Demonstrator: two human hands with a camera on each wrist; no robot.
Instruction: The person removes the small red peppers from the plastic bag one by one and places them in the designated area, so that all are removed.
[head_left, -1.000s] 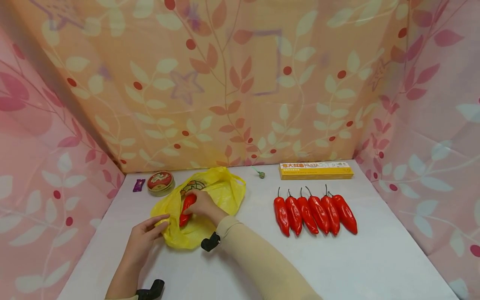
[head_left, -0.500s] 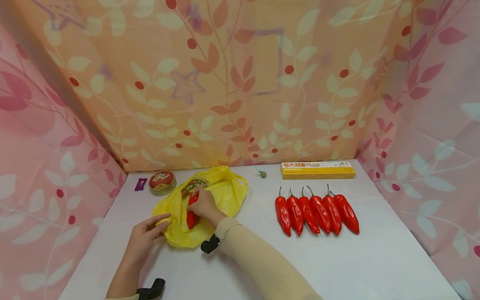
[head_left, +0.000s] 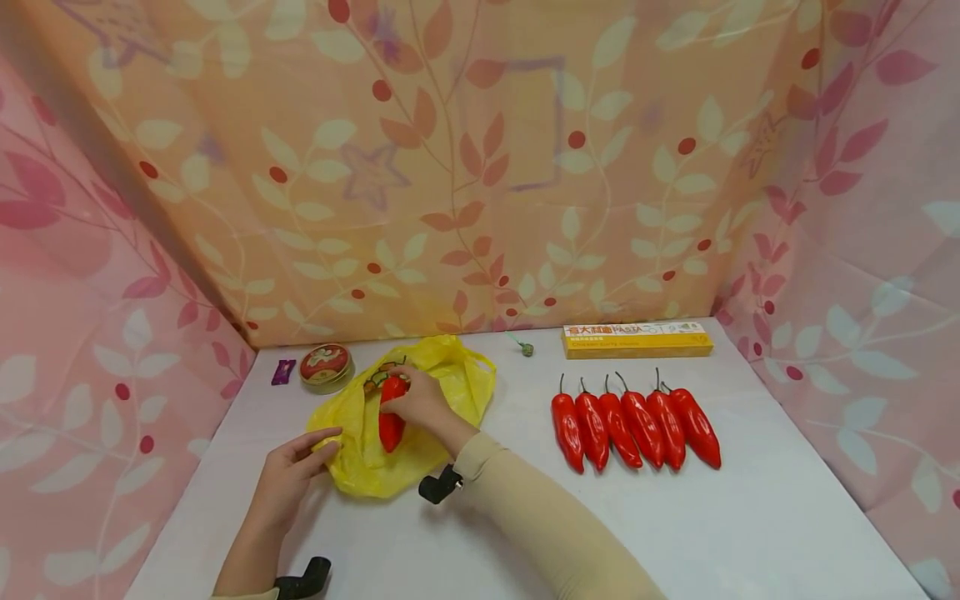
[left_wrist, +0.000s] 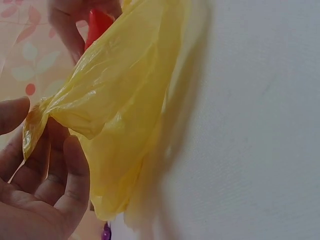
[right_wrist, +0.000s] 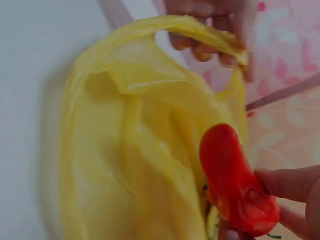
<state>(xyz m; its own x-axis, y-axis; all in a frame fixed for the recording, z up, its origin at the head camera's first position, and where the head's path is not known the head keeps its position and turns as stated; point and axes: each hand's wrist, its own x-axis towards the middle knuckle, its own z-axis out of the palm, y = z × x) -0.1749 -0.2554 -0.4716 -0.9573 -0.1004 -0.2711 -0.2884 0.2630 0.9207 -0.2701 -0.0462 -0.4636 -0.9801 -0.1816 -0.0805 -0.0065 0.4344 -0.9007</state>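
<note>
My right hand [head_left: 416,400] grips a red chili pepper [head_left: 392,423] over the yellow plastic bag [head_left: 450,379]. In the right wrist view the pepper [right_wrist: 230,175] is held near its stem end by thumb and fingers, blunt tip toward the bag's open mouth. My left hand [head_left: 296,462] pinches the bag's left edge; the left wrist view has the gathered handle of the bag [left_wrist: 115,85] between the thumb and curled fingers of that hand [left_wrist: 45,185]. Several red chili peppers [head_left: 633,425] lie side by side on the right of the white table, stems pointing away.
A round red-lidded tin [head_left: 326,367] and a small purple wrapped sweet [head_left: 282,372] stand left of the bag. Behind are a small green lollipop-like item [head_left: 527,349] and a yellow pasta box [head_left: 637,342]. Patterned cloth walls [head_left: 480,167] enclose the table.
My right hand has shifted slightly right with the pepper, bringing it from the bag's left side toward its middle. My left hand stays at the bag's edge.
</note>
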